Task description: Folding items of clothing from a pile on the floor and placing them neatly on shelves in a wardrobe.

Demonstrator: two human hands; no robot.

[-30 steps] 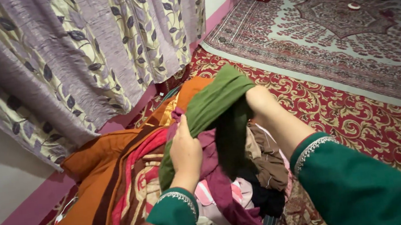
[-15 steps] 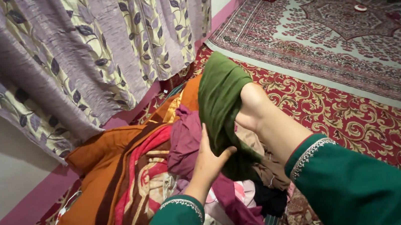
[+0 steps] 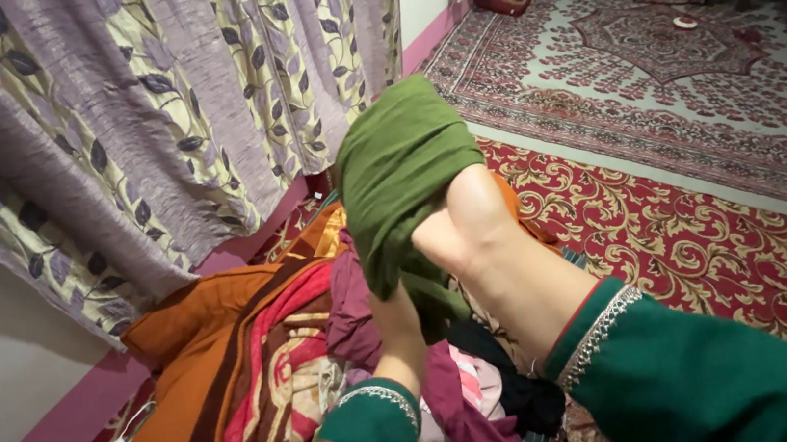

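Observation:
A green cloth [image 3: 402, 166] is lifted above a heap of clothes. My right hand [image 3: 458, 223] grips it from behind, its fingers buried in the folds, with the wrist raised and a green embroidered sleeve below. My left hand [image 3: 396, 314] reaches up under the hanging lower part of the cloth and holds it, mostly hidden by the fabric. Beneath lie a maroon garment [image 3: 453, 397], an orange cloth [image 3: 196, 352] and a red striped blanket [image 3: 276, 363].
A purple and cream leaf-patterned curtain [image 3: 134, 112] hangs at the left over a pink-based wall. A red patterned carpet [image 3: 692, 236] covers the floor to the right, with a paler rug [image 3: 651, 53] beyond. A black garment [image 3: 522, 394] lies in the heap.
Both hands have raised the green cloth higher and bunched it up. My left hand slid from the cloth's side to beneath it.

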